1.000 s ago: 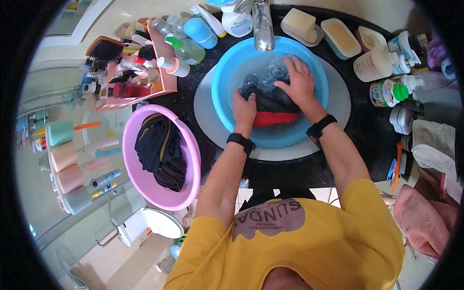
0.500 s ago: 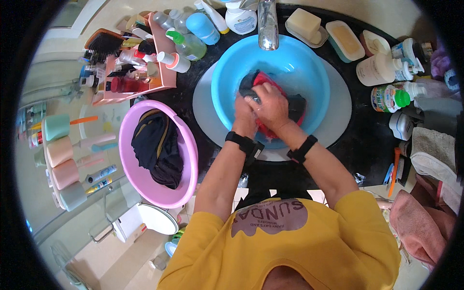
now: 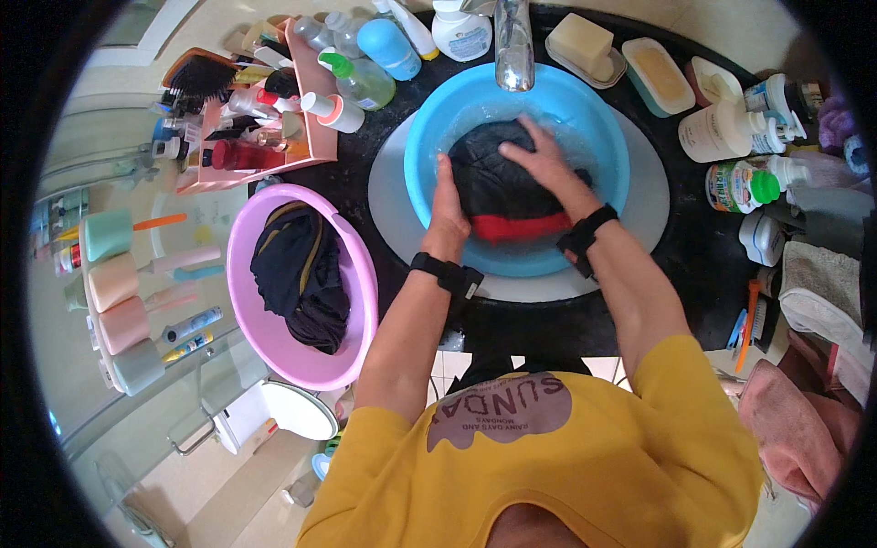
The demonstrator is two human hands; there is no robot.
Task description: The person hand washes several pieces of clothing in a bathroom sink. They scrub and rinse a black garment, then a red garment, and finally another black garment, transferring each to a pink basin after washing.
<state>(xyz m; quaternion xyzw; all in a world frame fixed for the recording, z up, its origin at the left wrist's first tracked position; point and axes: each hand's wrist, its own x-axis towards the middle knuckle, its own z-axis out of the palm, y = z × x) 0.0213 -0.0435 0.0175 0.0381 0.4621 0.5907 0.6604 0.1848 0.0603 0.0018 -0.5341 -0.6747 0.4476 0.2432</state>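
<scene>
Bathroom. Black speckled stone-look countertop [image 3: 703,285], edges bent by lens; plain beige wall [image 3: 699,35] behind. Left: clear glass panel [image 3: 183,382]. Lower left: white oval-lidded toilet [image 3: 297,411], pale beige floor [image 3: 196,502] with darker tan strip [image 3: 239,486]. Light bright, fairly even.

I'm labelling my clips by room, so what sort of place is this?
Most likely a bathroom, perhaps in a home: a toilet at lower left, a chrome tap above a blue basin, and a bar of soap beside the tap.

Faucet [image 3: 513,55] overhangs far rim of blue basin [image 3: 512,263]; near side open between forearms [image 3: 630,283].
</scene>
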